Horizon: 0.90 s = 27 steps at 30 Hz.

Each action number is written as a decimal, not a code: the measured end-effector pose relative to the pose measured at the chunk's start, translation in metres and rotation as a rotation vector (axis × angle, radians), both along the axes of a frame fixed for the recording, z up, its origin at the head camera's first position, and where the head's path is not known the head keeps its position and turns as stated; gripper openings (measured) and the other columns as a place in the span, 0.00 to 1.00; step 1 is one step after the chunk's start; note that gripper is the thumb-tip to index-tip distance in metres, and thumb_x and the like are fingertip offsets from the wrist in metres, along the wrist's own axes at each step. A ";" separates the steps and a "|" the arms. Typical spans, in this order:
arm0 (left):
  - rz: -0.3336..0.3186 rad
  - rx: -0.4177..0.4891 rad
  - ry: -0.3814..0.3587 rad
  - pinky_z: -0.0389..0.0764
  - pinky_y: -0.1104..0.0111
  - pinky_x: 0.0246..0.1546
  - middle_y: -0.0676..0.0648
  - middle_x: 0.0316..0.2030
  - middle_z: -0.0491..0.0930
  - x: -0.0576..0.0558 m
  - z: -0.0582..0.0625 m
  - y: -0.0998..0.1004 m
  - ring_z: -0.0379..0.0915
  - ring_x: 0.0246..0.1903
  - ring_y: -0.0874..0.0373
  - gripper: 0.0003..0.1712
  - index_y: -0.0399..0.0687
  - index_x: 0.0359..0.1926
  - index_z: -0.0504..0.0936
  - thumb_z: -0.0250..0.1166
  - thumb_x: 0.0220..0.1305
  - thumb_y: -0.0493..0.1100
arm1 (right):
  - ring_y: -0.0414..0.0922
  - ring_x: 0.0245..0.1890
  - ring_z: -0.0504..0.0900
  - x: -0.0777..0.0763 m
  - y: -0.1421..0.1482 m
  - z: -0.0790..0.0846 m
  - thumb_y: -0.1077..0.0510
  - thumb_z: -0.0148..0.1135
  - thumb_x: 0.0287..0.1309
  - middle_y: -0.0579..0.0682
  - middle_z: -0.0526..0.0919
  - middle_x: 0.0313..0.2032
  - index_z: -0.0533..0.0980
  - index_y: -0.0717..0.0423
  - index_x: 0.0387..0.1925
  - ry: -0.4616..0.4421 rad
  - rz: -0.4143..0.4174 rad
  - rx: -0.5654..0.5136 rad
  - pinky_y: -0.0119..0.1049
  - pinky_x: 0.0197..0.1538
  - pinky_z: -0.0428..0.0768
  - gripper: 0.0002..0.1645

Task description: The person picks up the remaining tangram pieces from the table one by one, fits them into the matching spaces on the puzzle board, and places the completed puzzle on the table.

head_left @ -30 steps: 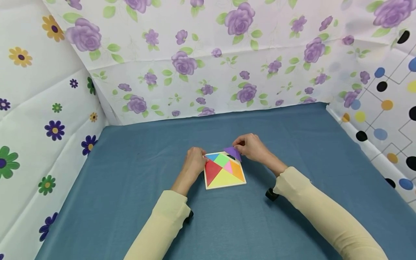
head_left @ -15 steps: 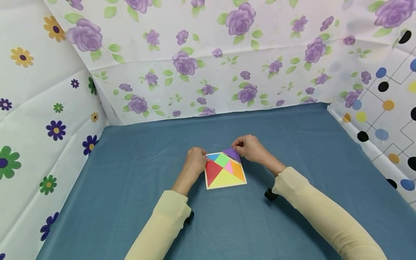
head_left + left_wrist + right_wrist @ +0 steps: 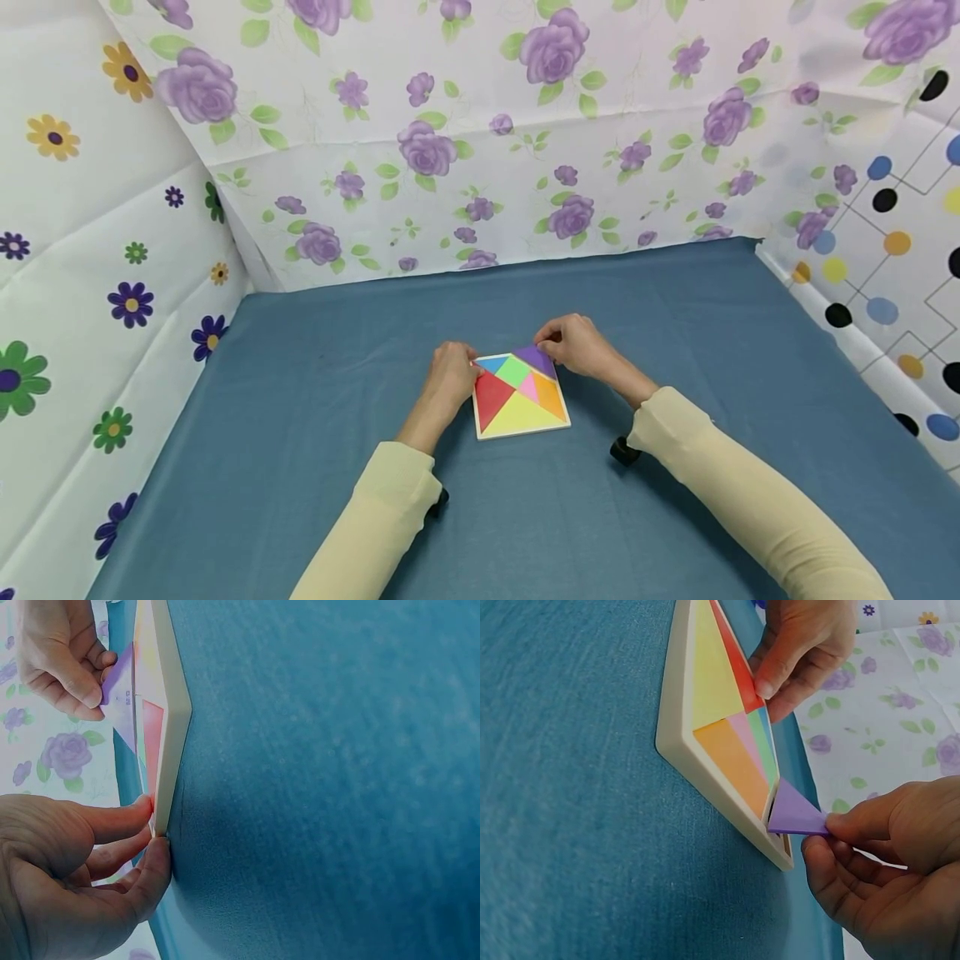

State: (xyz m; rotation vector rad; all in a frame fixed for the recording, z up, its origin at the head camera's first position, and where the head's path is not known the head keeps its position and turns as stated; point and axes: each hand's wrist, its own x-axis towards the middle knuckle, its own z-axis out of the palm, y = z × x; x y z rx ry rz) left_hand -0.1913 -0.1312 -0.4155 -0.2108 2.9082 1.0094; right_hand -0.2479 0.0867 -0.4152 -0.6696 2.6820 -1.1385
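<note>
A square wooden tangram tray rests on the cloth, filled with flat coloured pieces. Yellow, red, orange, pink, green and blue ones lie in it. My left hand pinches the tray's far left corner between thumb and fingers, the thumb on top beside the red piece. At the far right corner, my right hand pinches one tip of a purple triangle between thumb and index finger. In the right wrist view the triangle is tilted, its other end at the recess and the held tip raised.
A blue cloth covers the table. White floral sheets hang behind and at the left, and a dotted sheet at the right. A black wrist camera shows below the right cuff.
My right hand has brought the purple triangle slightly down and left over the tray's corner, covering the dark gap seen there before. The left hand keeps its grip on the tray.
</note>
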 end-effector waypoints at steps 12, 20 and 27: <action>0.005 0.002 0.001 0.83 0.57 0.51 0.38 0.54 0.82 0.000 0.000 0.000 0.78 0.54 0.45 0.16 0.35 0.56 0.86 0.68 0.70 0.35 | 0.45 0.29 0.81 0.000 -0.001 -0.001 0.64 0.62 0.72 0.55 0.87 0.36 0.86 0.64 0.46 -0.023 -0.019 0.012 0.35 0.32 0.81 0.10; 0.010 0.004 -0.002 0.83 0.57 0.51 0.38 0.55 0.81 0.000 0.001 0.001 0.79 0.54 0.45 0.16 0.35 0.57 0.85 0.69 0.70 0.36 | 0.44 0.28 0.81 0.002 -0.001 -0.001 0.65 0.63 0.71 0.55 0.86 0.36 0.86 0.64 0.46 -0.011 -0.016 0.016 0.35 0.33 0.82 0.09; 0.012 0.008 0.000 0.83 0.57 0.50 0.37 0.55 0.81 0.001 0.001 0.001 0.79 0.54 0.45 0.16 0.35 0.57 0.85 0.68 0.70 0.35 | 0.44 0.27 0.81 0.002 0.000 -0.002 0.65 0.63 0.71 0.55 0.87 0.36 0.87 0.64 0.45 0.001 -0.019 0.016 0.36 0.33 0.83 0.09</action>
